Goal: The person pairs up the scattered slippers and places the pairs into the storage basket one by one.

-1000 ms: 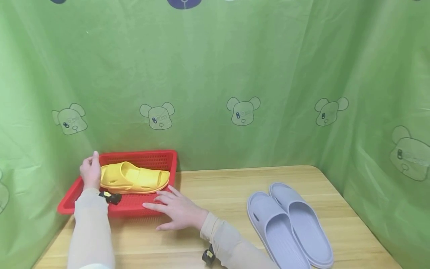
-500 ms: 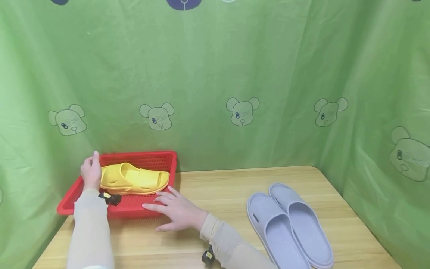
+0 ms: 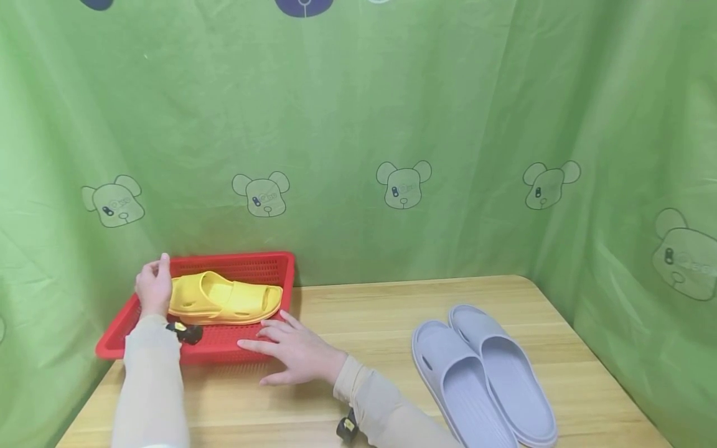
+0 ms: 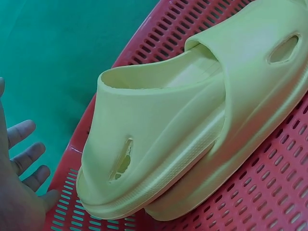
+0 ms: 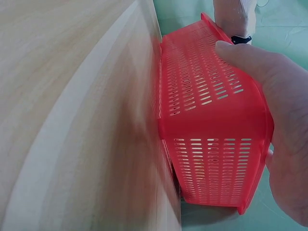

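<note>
A red slotted plastic basket [image 3: 235,347] stands at the table's back left. A pair of yellow slippers [image 3: 246,298] lies in it, one overlapping the other; the left wrist view shows these slippers [image 4: 154,110] close up, pale yellow-green there. My left hand [image 3: 154,287] is at the basket's left rim beside the slippers, its fingers relaxed and spaced apart, holding nothing. Spread fingers of my right hand [image 3: 299,351] reach over the basket's near right corner. In the right wrist view, the thumb of that hand [image 5: 288,125] lies along the rim of the basket [image 5: 211,115].
A pair of grey-lilac slippers [image 3: 487,379] lies at the right of the wooden table [image 3: 358,311], side by side, toes pointing away. Green curtain [image 3: 336,236] with printed bear heads hangs behind and along both sides. A dark wrist camera [image 3: 187,331] on the left wrist overhangs the basket.
My left hand has shifted very slightly to the right at the basket's rim. The right hand, basket and both pairs of slippers stay where they were.
</note>
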Demonstrator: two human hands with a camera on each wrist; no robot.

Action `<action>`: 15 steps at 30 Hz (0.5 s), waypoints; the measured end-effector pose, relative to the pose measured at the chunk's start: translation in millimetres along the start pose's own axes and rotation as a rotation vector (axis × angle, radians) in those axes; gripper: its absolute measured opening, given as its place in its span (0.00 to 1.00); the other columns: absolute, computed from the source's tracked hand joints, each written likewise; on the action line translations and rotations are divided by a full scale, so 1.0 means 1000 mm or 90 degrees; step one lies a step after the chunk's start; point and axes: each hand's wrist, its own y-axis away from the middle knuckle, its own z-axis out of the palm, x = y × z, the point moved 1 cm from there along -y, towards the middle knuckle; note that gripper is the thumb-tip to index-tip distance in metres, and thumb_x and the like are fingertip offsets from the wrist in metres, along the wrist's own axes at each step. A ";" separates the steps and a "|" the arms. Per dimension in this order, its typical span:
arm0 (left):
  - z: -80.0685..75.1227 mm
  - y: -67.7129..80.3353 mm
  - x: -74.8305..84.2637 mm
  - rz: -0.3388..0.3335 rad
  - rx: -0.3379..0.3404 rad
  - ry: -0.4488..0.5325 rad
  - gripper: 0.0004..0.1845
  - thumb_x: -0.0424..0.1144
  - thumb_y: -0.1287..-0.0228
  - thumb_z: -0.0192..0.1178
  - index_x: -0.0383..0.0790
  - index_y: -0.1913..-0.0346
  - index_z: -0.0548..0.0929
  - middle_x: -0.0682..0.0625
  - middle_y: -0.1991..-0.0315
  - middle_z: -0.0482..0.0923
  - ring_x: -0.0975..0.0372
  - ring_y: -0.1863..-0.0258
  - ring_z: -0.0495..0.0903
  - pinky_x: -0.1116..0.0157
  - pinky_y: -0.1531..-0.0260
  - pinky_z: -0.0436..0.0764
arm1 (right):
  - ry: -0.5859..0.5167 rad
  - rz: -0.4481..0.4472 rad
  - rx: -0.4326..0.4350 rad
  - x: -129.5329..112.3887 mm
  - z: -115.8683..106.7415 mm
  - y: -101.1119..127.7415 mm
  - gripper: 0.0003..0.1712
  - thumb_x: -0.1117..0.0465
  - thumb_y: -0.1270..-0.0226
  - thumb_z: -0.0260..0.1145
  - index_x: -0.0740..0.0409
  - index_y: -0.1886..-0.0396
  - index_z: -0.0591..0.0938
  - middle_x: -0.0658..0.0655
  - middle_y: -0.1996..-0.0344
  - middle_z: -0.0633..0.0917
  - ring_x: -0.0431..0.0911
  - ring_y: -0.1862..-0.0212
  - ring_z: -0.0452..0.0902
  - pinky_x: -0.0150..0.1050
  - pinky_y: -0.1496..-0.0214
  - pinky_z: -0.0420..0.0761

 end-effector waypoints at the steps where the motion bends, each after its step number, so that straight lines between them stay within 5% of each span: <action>1: 0.000 0.000 0.000 0.001 -0.001 -0.004 0.41 0.65 0.29 0.36 0.33 0.30 0.64 0.31 0.31 0.61 0.41 0.29 0.55 0.46 0.27 0.52 | -0.001 0.000 0.001 0.000 0.000 0.000 0.46 0.29 0.39 0.58 0.32 0.24 0.55 0.46 0.39 0.75 0.45 0.27 0.60 0.54 0.21 0.51; 15: 0.001 0.006 0.008 0.031 -0.007 -0.029 0.40 0.65 0.29 0.38 0.35 0.30 0.65 0.32 0.30 0.61 0.42 0.28 0.52 0.44 0.28 0.52 | -0.007 -0.005 0.000 0.000 -0.005 0.004 0.45 0.30 0.38 0.58 0.33 0.24 0.56 0.45 0.41 0.75 0.46 0.29 0.63 0.55 0.22 0.55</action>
